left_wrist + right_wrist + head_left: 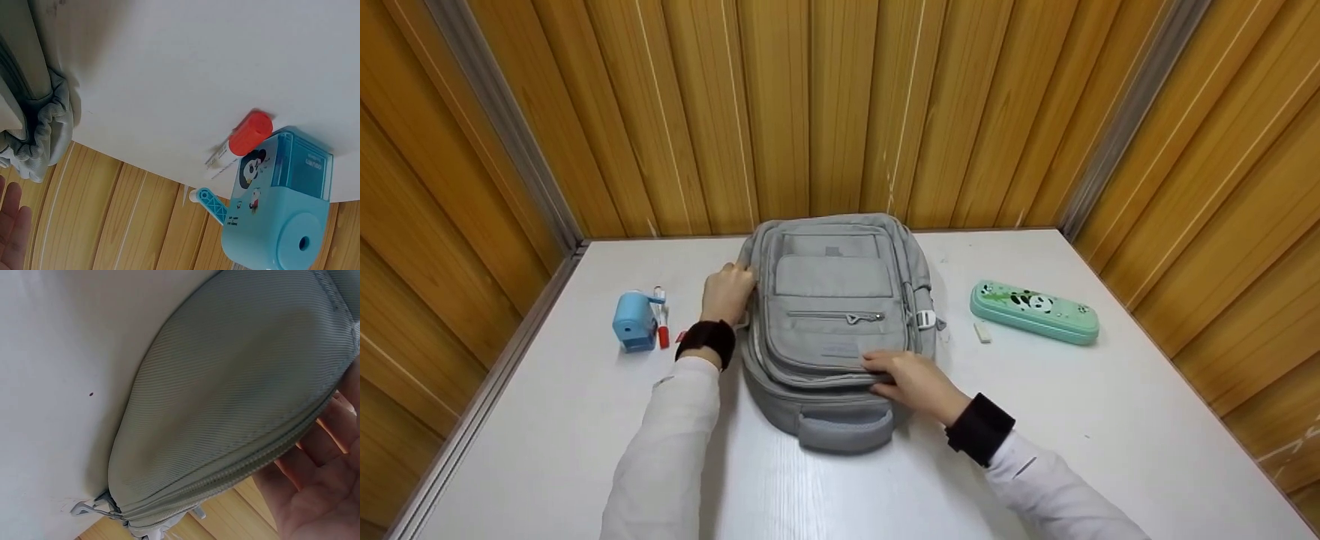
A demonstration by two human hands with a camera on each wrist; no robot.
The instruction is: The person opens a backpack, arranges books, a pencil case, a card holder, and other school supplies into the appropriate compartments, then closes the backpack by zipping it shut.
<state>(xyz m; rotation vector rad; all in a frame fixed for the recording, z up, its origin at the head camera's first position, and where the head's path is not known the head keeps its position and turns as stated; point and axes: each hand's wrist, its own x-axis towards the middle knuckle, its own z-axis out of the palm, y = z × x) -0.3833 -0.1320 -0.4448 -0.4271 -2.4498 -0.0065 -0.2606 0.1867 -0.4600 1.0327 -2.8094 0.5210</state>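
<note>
A grey backpack [834, 279] lies on the white table, its front pockets facing up and its padded handle [846, 431] toward me. My left hand [727, 292] is at the bag's left side; in the left wrist view, its visible fingers [12, 225] look fairly straight near the gathered side pocket [53, 126]. At the lower right, my right hand [915, 381] grips the bag's zipped edge, fingers on top and thumb lower. The right wrist view shows these fingers [320, 444] bent against the edge beside the zipper [225, 481].
Left of the bag stand a light-blue pencil sharpener [634, 321] with a crank and a red-capped marker [663, 335]. To the right lie a green panda pencil case [1035, 311] and a small pale eraser [982, 333]. Wood-patterned walls [840, 112] enclose the table's back and sides.
</note>
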